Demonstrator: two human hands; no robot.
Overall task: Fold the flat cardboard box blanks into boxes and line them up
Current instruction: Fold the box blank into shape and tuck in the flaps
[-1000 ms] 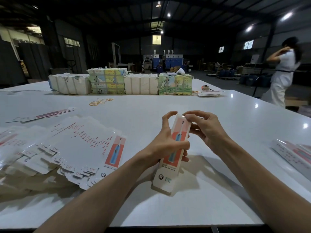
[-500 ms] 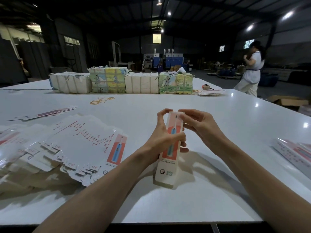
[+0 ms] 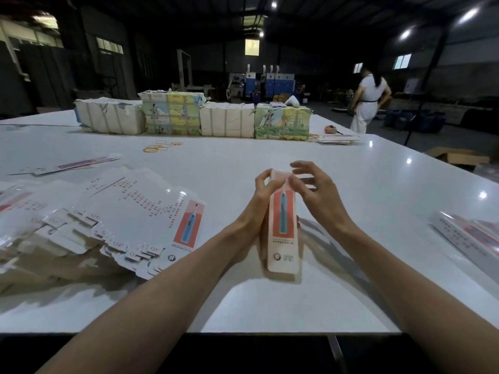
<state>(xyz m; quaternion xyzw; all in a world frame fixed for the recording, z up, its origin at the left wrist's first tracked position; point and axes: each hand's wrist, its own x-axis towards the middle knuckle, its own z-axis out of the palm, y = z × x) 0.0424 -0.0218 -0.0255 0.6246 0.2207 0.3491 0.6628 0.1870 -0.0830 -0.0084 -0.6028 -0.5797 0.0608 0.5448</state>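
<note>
Far left, a fanned pile of flat blanks (image 3: 140, 211) lies on the desk (image 3: 270, 155), close enough for the next pick. Centre: the left hand (image 3: 258, 209) is clamped round the upper part of the box (image 3: 283, 236), steadying it on a tilt above the desk. The right hand (image 3: 316, 193) pinches the box's top end, thumb in front, fingers behind, index finger lifted, so it is probably tucking the top flap shut. Far right, finished boxes (image 3: 469, 238) lie side by side, likely this one's destination.
</note>
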